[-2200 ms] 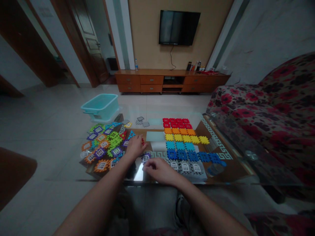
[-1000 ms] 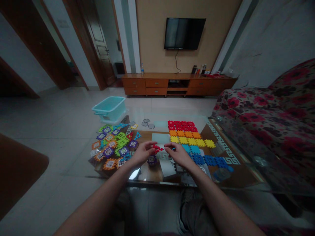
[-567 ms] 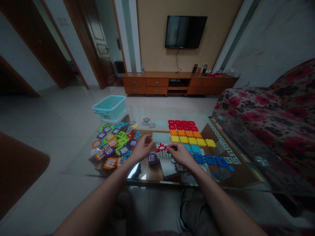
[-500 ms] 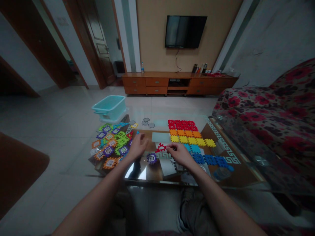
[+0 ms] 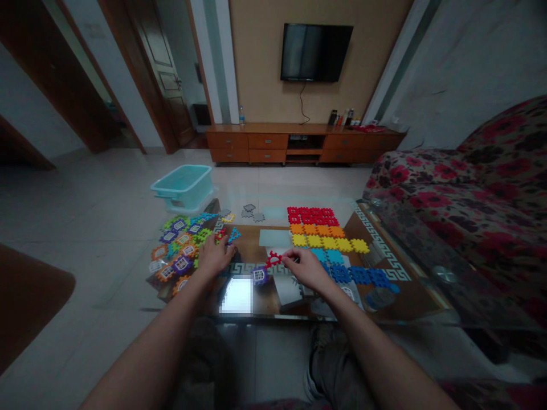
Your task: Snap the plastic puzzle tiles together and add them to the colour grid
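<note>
My right hand point(image 5: 305, 265) pinches a red toothed plastic piece point(image 5: 274, 259) with a gap in its middle, just above the glass table. To the left, my left hand point(image 5: 215, 254) reaches over the edge of a mixed pile of toothed plastic tiles point(image 5: 182, 263), its fingers spread. By its fingertips lie a blue triangular piece point(image 5: 234, 234) and small red pieces. A purple tile with a white window pattern point(image 5: 259, 275) lies between my hands. Beyond my right hand are rows of red tiles point(image 5: 311, 216), orange tiles point(image 5: 317, 230), yellow tiles point(image 5: 329, 242), light blue and dark blue tiles point(image 5: 361, 275).
Several grey tiles point(image 5: 252, 212) lie near the table's far side. A turquoise tub point(image 5: 183, 191) stands at the back left. On the right side of the table lies a clear bottle with a blue cap point(image 5: 379, 298). A floral sofa point(image 5: 453, 188) borders the right.
My left hand has moved left from the middle of the table to the tile pile, its fingers now spread. My right hand keeps the red piece in nearly the same spot.
</note>
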